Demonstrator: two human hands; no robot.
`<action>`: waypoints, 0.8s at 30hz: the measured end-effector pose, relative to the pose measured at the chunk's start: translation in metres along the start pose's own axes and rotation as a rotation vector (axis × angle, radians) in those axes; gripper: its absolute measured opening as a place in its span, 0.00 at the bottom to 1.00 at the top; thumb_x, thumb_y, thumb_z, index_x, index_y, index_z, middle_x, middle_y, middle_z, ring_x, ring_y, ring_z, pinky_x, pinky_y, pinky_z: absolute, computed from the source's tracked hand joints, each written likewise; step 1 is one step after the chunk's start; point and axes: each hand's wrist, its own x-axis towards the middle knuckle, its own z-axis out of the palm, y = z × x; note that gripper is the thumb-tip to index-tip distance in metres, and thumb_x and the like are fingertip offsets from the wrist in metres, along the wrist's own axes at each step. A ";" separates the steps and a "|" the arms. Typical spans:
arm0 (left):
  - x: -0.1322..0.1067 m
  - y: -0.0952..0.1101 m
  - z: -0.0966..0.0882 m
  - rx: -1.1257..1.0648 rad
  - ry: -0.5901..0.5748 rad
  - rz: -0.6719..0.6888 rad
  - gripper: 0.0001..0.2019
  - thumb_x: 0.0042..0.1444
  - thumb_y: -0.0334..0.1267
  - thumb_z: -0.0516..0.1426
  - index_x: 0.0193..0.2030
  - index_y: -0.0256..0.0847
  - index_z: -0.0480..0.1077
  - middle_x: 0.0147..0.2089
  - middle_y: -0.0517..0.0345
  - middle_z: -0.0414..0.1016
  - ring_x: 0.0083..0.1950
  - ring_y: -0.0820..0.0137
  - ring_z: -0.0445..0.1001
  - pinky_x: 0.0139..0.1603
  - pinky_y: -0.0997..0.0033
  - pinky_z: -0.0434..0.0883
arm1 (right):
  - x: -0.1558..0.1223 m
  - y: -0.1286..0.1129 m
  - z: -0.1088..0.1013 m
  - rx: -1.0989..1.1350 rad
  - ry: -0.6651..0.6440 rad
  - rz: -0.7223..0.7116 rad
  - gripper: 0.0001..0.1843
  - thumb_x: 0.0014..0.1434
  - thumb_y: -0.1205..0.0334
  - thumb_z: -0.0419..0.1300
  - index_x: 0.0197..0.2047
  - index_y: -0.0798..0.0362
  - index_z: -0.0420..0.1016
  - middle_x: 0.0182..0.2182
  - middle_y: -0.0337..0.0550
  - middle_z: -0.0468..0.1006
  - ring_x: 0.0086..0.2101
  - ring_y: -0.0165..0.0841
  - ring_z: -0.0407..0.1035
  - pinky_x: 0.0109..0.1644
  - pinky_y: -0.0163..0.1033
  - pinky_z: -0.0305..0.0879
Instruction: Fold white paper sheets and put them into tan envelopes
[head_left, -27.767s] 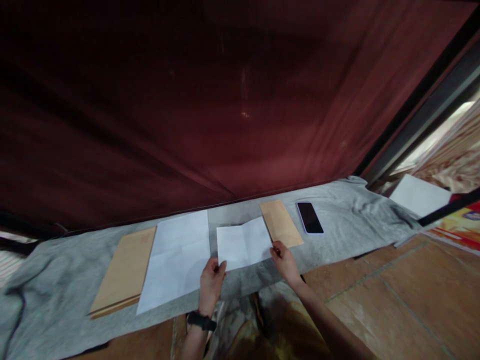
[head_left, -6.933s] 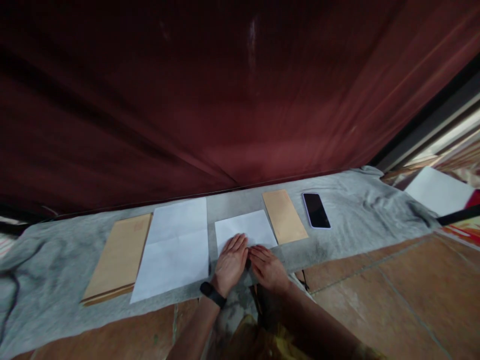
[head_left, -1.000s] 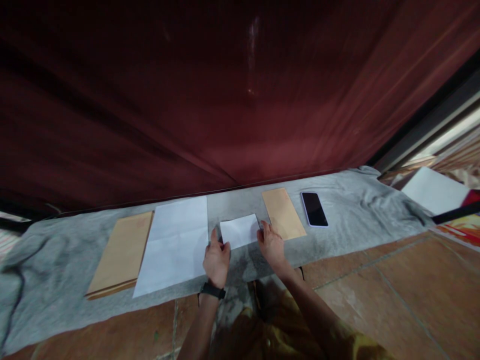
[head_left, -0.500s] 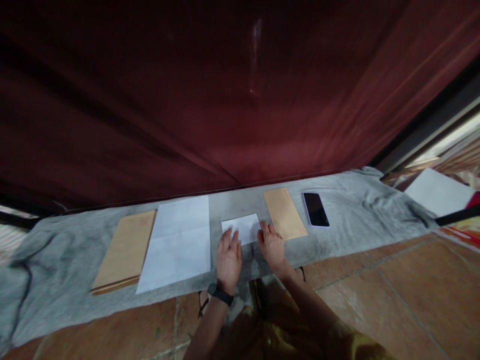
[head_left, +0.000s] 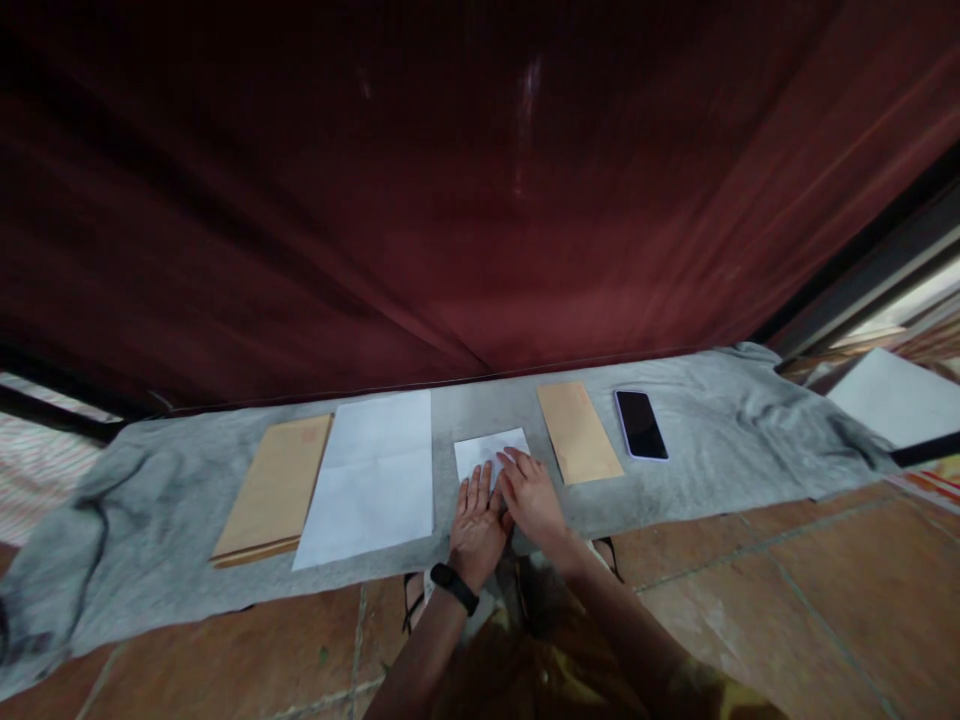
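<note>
A small folded white sheet (head_left: pixel 487 448) lies on the grey cloth (head_left: pixel 697 470) in front of me. My left hand (head_left: pixel 476 523), with a black band on the wrist, rests flat on its near part, fingers stretched out. My right hand (head_left: pixel 529 493) lies flat beside it, fingertips on the sheet's right half. Both hands cover most of the near edge of the sheet. To the right of the sheet lies a narrow brown envelope (head_left: pixel 578 431).
A large white sheet (head_left: pixel 372 477) and a stack of brown envelopes (head_left: pixel 275 488) lie to the left. A dark phone (head_left: pixel 641 424) lies right of the narrow envelope. A dark red curtain (head_left: pixel 450 200) hangs behind. Another white sheet (head_left: pixel 892 396) is at far right. Tiled floor (head_left: pixel 787 600) is near me.
The white sheet is smaller than before, folded down. Both hands have gone from gripping its side edges to lying flat on it, and drawn together.
</note>
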 end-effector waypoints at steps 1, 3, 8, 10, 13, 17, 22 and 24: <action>-0.001 -0.001 0.000 0.025 -0.004 0.016 0.29 0.63 0.36 0.52 0.71 0.37 0.57 0.75 0.40 0.51 0.77 0.54 0.46 0.74 0.44 0.50 | -0.001 -0.003 0.003 0.022 -0.025 -0.059 0.22 0.70 0.64 0.50 0.65 0.52 0.68 0.62 0.52 0.70 0.61 0.41 0.63 0.65 0.50 0.60; -0.003 -0.003 0.001 0.073 0.006 0.035 0.29 0.62 0.33 0.51 0.71 0.33 0.57 0.75 0.39 0.53 0.77 0.55 0.48 0.74 0.46 0.53 | -0.005 -0.005 0.011 0.010 -0.062 -0.101 0.22 0.71 0.63 0.49 0.65 0.54 0.67 0.64 0.51 0.68 0.64 0.40 0.60 0.68 0.50 0.56; -0.016 -0.009 0.003 0.163 0.109 0.017 0.30 0.66 0.40 0.48 0.72 0.28 0.54 0.74 0.37 0.55 0.76 0.57 0.52 0.72 0.50 0.58 | -0.018 0.011 0.017 -0.148 -0.055 -0.040 0.24 0.72 0.59 0.48 0.68 0.56 0.65 0.67 0.53 0.64 0.67 0.40 0.57 0.70 0.50 0.53; -0.022 -0.012 0.004 0.184 0.158 -0.009 0.31 0.67 0.44 0.48 0.72 0.28 0.53 0.74 0.37 0.56 0.75 0.56 0.53 0.71 0.50 0.60 | -0.021 0.018 0.016 -0.178 -0.028 -0.024 0.25 0.72 0.59 0.47 0.68 0.56 0.64 0.68 0.52 0.63 0.67 0.41 0.57 0.70 0.50 0.53; -0.032 -0.016 0.006 0.202 0.216 -0.044 0.33 0.67 0.48 0.49 0.73 0.29 0.52 0.73 0.35 0.57 0.75 0.55 0.54 0.70 0.49 0.61 | -0.025 0.023 0.016 -0.201 0.008 -0.016 0.26 0.72 0.58 0.47 0.69 0.56 0.63 0.67 0.52 0.64 0.66 0.42 0.57 0.69 0.51 0.53; -0.039 -0.018 0.008 0.212 0.237 -0.064 0.34 0.67 0.50 0.49 0.72 0.27 0.53 0.72 0.34 0.58 0.74 0.53 0.55 0.70 0.48 0.61 | -0.029 0.024 0.020 -0.220 0.042 -0.032 0.27 0.72 0.58 0.48 0.70 0.56 0.60 0.68 0.53 0.62 0.66 0.43 0.58 0.70 0.52 0.52; -0.022 -0.015 0.004 0.203 0.201 -0.109 0.29 0.70 0.46 0.44 0.71 0.28 0.56 0.72 0.37 0.59 0.74 0.55 0.55 0.71 0.50 0.60 | -0.029 0.024 0.022 -0.224 0.054 -0.041 0.28 0.72 0.57 0.49 0.71 0.57 0.59 0.68 0.53 0.62 0.66 0.44 0.58 0.69 0.52 0.52; -0.007 -0.016 0.001 0.187 0.160 -0.108 0.29 0.70 0.44 0.43 0.71 0.28 0.55 0.73 0.39 0.57 0.75 0.56 0.53 0.72 0.51 0.59 | -0.029 0.024 0.022 -0.227 0.051 -0.039 0.28 0.72 0.57 0.49 0.71 0.57 0.59 0.68 0.53 0.62 0.66 0.44 0.58 0.69 0.53 0.52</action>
